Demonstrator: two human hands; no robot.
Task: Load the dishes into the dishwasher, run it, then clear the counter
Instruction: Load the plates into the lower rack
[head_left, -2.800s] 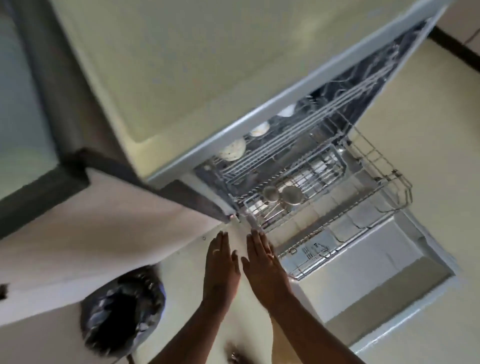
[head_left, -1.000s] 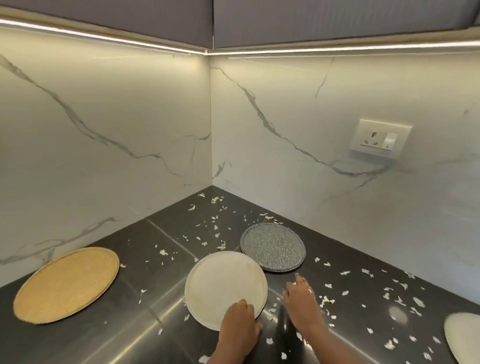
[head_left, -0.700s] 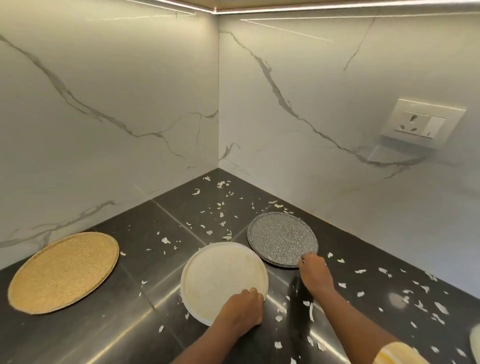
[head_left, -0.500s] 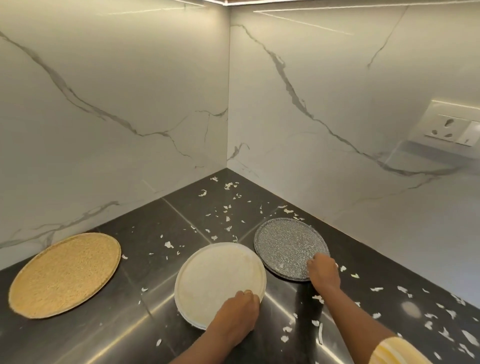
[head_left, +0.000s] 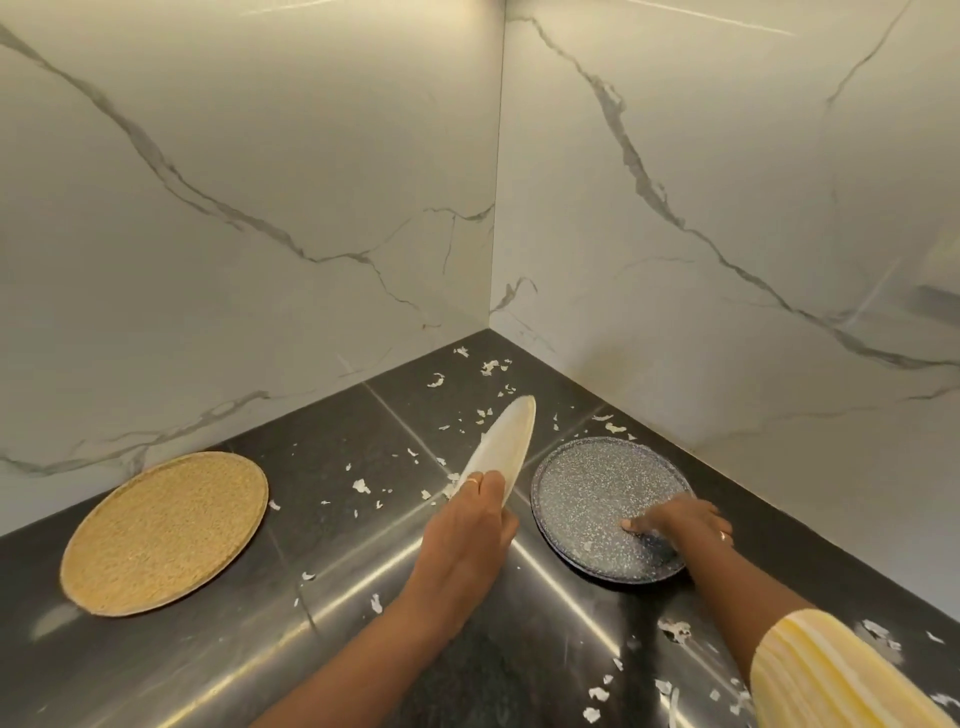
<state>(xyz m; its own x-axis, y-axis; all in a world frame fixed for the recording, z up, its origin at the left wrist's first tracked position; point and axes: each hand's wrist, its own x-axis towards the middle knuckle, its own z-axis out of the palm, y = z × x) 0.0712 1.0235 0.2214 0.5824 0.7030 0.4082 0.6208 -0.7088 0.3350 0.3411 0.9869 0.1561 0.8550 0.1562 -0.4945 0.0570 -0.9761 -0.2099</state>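
My left hand (head_left: 470, 530) grips the near edge of a cream plate (head_left: 506, 441), which is lifted off the dark counter (head_left: 332, 467) and tilted steeply on edge. To its right a speckled grey plate (head_left: 587, 493) lies flat. My right hand (head_left: 680, 525) holds that plate's near right rim, thumb on top; the hand is blurred. A round woven mat (head_left: 161, 530) lies flat at the left, untouched.
White scraps (head_left: 488, 366) are scattered over the counter, thickest toward the corner and at the lower right. Marble walls (head_left: 260, 182) close the corner behind and on both sides. My striped yellow sleeve (head_left: 831, 675) fills the lower right.
I turned from the open dishwasher to the counter corner. My left hand has raised the cream plate from flat to steeply tilted. My right hand has moved onto the grey plate's rim.
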